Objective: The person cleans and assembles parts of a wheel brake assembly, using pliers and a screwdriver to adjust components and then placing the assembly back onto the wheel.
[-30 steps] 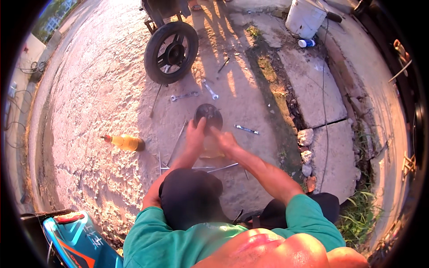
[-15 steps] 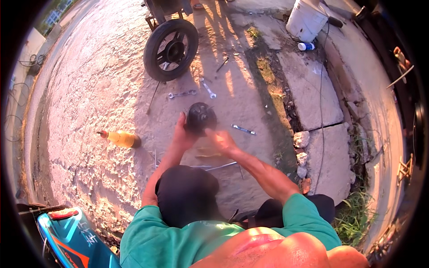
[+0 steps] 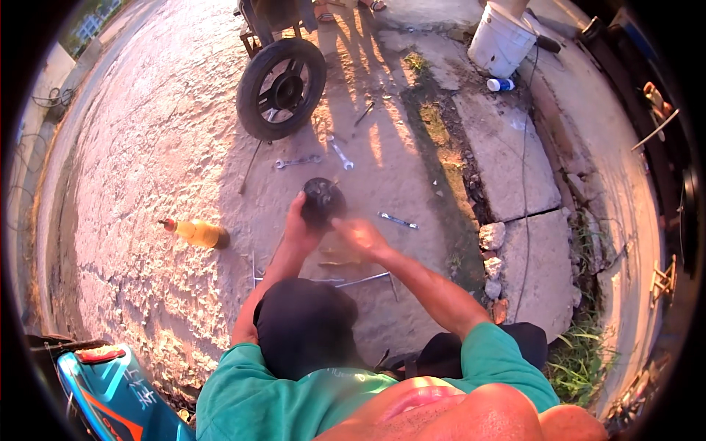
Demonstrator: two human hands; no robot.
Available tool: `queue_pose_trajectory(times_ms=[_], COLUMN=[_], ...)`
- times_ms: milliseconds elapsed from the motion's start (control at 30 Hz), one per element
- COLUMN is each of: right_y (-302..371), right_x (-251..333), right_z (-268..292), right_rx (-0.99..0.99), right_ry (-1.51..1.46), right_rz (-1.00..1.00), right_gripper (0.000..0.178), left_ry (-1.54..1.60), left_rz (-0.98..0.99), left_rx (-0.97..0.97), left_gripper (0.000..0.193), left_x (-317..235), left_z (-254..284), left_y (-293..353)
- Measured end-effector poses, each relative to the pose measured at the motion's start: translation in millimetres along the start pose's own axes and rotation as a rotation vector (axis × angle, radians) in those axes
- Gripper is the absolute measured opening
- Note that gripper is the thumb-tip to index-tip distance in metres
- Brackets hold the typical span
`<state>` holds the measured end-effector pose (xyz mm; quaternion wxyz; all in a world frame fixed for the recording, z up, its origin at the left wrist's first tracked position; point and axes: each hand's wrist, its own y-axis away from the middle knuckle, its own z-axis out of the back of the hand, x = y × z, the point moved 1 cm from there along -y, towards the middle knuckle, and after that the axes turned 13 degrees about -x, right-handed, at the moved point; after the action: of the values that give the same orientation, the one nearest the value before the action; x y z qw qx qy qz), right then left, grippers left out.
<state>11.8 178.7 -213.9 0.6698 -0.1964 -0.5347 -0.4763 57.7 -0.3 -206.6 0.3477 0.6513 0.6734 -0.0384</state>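
Observation:
In front of my knees I hold up a round, dark part that looks like a brake plate (image 3: 323,201). My left hand (image 3: 298,226) is closed around its left side, thumb up along the rim. Against its lower right edge, my right hand (image 3: 359,237) has its fingers curled in; motion blurs them, and whatever they pinch cannot be made out. Beyond the part lie two open-ended wrenches, one silver wrench (image 3: 298,162) and another wrench (image 3: 340,153). A short metal tool (image 3: 398,220) rests to the right of my hands.
A black-tyred wheel (image 3: 282,90) stands on a vehicle ahead. To the left lies a yellow bottle (image 3: 195,233). Thin rods (image 3: 364,279) lie by my knees. A white bucket (image 3: 502,40) stands far right, beyond broken concrete slabs (image 3: 540,257). A blue panel (image 3: 121,393) is at lower left.
The round part has dropped slightly toward me and turned a little in my left hand. My right hand has shifted slightly left and down along its edge.

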Motion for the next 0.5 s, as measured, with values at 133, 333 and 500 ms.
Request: queue_pose_trajectory(times_ms=[133,333,500], right_y=[1.8,-1.3,-27.5], right_x=[2.6,55.2,152.7], right_z=[1.2,44.2,153.9], right_rx=[-0.052,-0.012,-0.309], right_ry=[0.186,0.462,0.382], right_rz=[0.049,0.099,0.285], right_gripper=[0.066,0.069,0.093], left_ry=[-0.006,0.022,0.081], left_rz=[-0.012,0.047,0.111], left_rx=[-0.027,-0.035,-0.052], left_gripper=[0.065,0.068,0.065], left_x=[2.5,-1.6,1.7], left_z=[0.8,6.4,-5.7], left_y=[2.8,8.8,11.3])
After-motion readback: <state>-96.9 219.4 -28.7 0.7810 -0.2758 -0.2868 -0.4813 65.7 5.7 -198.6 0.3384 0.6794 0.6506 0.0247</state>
